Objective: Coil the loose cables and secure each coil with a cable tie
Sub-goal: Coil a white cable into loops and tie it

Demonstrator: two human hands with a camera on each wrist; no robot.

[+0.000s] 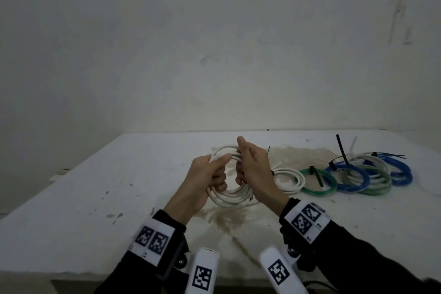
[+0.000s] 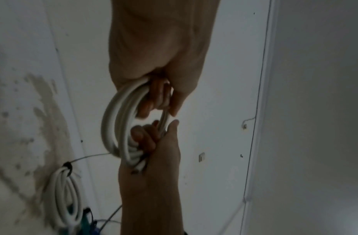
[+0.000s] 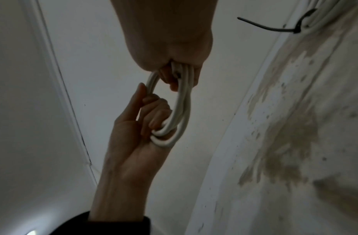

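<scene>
White cable coil (image 1: 229,192) sits raised just above the pale, stained counter (image 1: 100,174), held between my two hands. My left hand (image 1: 205,179) has its grip curled around the coil's left side, and my right hand (image 1: 253,169) has its grip closed around the right side, thumb up. To the right on the counter lie a tied white coil (image 1: 290,180), then a green coil (image 1: 318,182) and blue coils (image 1: 348,176), each with black cable ties (image 1: 317,175).
</scene>
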